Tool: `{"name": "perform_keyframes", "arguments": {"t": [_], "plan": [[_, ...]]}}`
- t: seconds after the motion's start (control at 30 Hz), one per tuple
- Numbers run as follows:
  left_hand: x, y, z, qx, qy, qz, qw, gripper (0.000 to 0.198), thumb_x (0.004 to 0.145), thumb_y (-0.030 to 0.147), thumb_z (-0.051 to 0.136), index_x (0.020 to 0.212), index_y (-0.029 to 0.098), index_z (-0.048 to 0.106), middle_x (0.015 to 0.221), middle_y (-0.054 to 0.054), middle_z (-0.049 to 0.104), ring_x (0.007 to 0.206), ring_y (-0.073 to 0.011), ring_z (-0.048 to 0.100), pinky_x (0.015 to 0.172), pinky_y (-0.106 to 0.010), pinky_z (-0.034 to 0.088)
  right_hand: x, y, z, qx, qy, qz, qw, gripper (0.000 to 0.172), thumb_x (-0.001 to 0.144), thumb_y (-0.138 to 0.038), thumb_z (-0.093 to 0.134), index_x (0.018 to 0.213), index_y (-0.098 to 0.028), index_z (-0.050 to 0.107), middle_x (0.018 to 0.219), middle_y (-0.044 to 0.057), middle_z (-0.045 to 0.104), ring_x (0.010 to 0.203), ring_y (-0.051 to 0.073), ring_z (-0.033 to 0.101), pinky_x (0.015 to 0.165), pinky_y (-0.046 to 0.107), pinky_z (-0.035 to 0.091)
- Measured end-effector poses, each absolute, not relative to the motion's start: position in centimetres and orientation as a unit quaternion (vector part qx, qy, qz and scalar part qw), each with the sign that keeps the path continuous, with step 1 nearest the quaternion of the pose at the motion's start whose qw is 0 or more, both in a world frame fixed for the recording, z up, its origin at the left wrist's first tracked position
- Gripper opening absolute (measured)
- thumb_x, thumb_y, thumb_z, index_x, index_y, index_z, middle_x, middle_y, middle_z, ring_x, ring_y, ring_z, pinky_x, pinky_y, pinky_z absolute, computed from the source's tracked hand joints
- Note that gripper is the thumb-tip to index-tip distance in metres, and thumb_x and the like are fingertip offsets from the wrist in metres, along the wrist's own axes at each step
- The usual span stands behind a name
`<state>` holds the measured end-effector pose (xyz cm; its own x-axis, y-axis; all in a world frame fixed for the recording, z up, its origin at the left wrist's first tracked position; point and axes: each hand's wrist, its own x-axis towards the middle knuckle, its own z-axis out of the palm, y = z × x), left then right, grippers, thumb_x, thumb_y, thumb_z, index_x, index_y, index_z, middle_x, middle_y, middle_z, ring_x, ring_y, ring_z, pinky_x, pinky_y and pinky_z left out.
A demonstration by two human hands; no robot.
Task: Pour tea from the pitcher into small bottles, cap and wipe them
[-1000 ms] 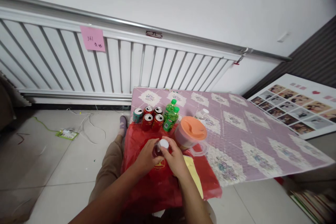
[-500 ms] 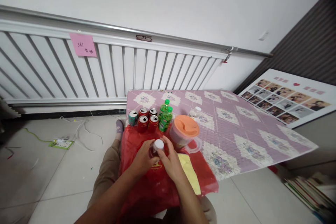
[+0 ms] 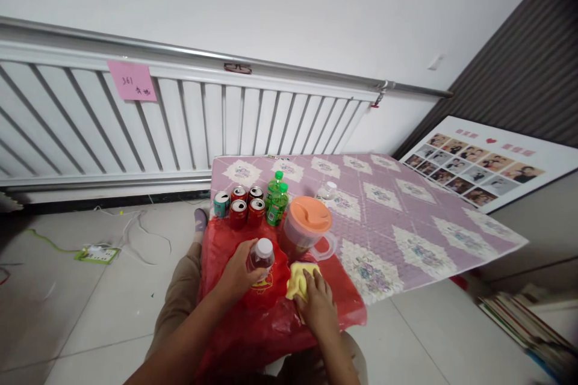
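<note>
Home room, wall radiator (image 3: 180, 120), family photo board (image 3: 487, 171), tiled floor (image 3: 90, 313)

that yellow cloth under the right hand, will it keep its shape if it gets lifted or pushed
Probably not. The yellow cloth is already bunched under the right hand, so it looks soft and floppy. It seems thin, so likely light. Pushed across the glossy red plastic sheet, it would probably crumple or slide rather than roll.

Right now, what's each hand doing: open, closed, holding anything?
Left hand: closed around the white-capped bottle, holding it upright.
Right hand: resting on the yellow cloth, fingers bunching it; firm grip cannot be told.
</note>
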<state>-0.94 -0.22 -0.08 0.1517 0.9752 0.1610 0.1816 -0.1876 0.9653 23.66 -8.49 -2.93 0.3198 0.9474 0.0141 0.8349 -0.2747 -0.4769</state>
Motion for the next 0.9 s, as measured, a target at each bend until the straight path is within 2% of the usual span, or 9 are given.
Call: {"name": "perform_keyframes", "arguments": {"t": [0.13, 0.23, 0.3, 0.4, 0.47, 0.57, 0.67, 0.77, 0.9], "plan": [[-1.0, -0.3, 0.2, 0.622, 0.472, 0.45, 0.434, 0.073, 0.067, 0.014, 0.081, 0.136, 0.022, 0.062, 0.139, -0.014, 0.067, 0.132, -0.0361, 0.064, 0.12, -0.059, 0.046, 25.7, -8.5, -3.3, -0.737, -0.541, 0.148, 0.378, 0.043, 0.074, -0.033, 0.064, 0.115, -0.025, 0.078, 0.134, 0.015, 0.075, 0.131, 0.041, 0.066, 0.114, 0.062, 0.05], [-1.0, -0.3, 0.5, 0.621, 0.474, 0.452, 0.431, 0.073, 0.065, 0.015, 0.082, 0.136, 0.019, 0.063, 0.138, -0.015, 0.068, 0.13, -0.0391, 0.065, 0.118, -0.061, 0.047, 27.6, -10.0, -1.7, -0.737, -0.451, 0.195, 0.464, 0.043, 0.07, -0.046, 0.07, 0.106, -0.025, 0.078, 0.12, 0.015, 0.081, 0.119, 0.042, 0.073, 0.109, 0.062, 0.054], [-0.9, -0.3, 0.6, 0.622, 0.474, 0.451, 0.431, 0.073, 0.065, 0.016, 0.082, 0.136, 0.019, 0.063, 0.138, -0.015, 0.069, 0.13, -0.0404, 0.064, 0.118, -0.062, 0.047, 28.2, -11.7, 0.1, -0.731, -0.392, 0.276, 0.487, 0.049, 0.069, -0.05, 0.078, 0.11, -0.024, 0.077, 0.113, 0.013, 0.083, 0.11, 0.04, 0.076, 0.101, 0.057, 0.06], [-0.8, -0.3, 0.8, 0.617, 0.471, 0.448, 0.443, 0.074, 0.065, 0.017, 0.083, 0.137, 0.019, 0.064, 0.138, -0.015, 0.069, 0.131, -0.0409, 0.064, 0.118, -0.062, 0.048, 27.6, -14.0, 3.1, -0.678, -0.265, 0.418, 0.543, 0.062, 0.069, -0.054, 0.085, 0.121, -0.023, 0.074, 0.103, 0.012, 0.085, 0.086, 0.038, 0.081, 0.074, 0.049, 0.066], [-0.8, -0.4, 0.8, 0.612, 0.472, 0.447, 0.45, 0.075, 0.065, 0.018, 0.082, 0.137, 0.019, 0.063, 0.139, -0.015, 0.068, 0.131, -0.04, 0.064, 0.119, -0.061, 0.047, 26.2, -14.4, 4.9, -0.646, -0.235, 0.464, 0.559, 0.068, 0.069, -0.053, 0.089, 0.128, -0.024, 0.071, 0.106, 0.013, 0.085, 0.087, 0.038, 0.082, 0.072, 0.048, 0.066], [-0.8, -0.5, 0.7, 0.61, 0.473, 0.447, 0.453, 0.075, 0.066, 0.018, 0.081, 0.138, 0.019, 0.061, 0.14, -0.015, 0.067, 0.132, -0.038, 0.063, 0.12, -0.059, 0.046, 23.4, -12.8, 7.4, -0.619, -0.258, 0.445, 0.594, 0.069, 0.075, -0.05, 0.085, 0.136, -0.025, 0.066, 0.118, 0.014, 0.083, 0.1, 0.037, 0.081, 0.081, 0.048, 0.066], [-0.8, -0.4, 0.3, 0.618, 0.469, 0.452, 0.441, 0.075, 0.066, 0.018, 0.08, 0.138, 0.018, 0.061, 0.14, -0.015, 0.067, 0.131, -0.0377, 0.064, 0.119, -0.059, 0.048, 20.5, -9.2, 9.5, -0.593, -0.402, 0.405, 0.568, 0.06, 0.083, -0.045, 0.074, 0.14, -0.026, 0.065, 0.13, 0.014, 0.078, 0.113, 0.037, 0.077, 0.09, 0.049, 0.065], [-0.7, 0.1, -0.5, 0.64, 0.438, 0.458, 0.434, 0.068, 0.069, 0.022, 0.079, 0.135, 0.018, 0.063, 0.135, -0.014, 0.071, 0.125, -0.0362, 0.067, 0.113, -0.055, 0.054, 17.5, -5.2, 11.2, -0.555, -0.597, 0.278, 0.508, 0.048, 0.085, -0.03, 0.067, 0.133, -0.026, 0.072, 0.147, 0.013, 0.068, 0.137, 0.033, 0.063, 0.116, 0.05, 0.051], [-0.2, 0.9, -1.4, 0.647, 0.418, 0.493, 0.405, 0.047, 0.075, 0.033, 0.076, 0.12, 0.021, 0.07, 0.123, -0.01, 0.076, 0.12, -0.0346, 0.069, 0.107, -0.048, 0.06, 13.4, -2.3, 12.8, -0.567, -0.732, 0.19, 0.327, 0.054, 0.082, -0.014, 0.063, 0.135, -0.022, 0.071, 0.152, 0.014, 0.064, 0.141, 0.033, 0.057, 0.12, 0.052, 0.045]]}}
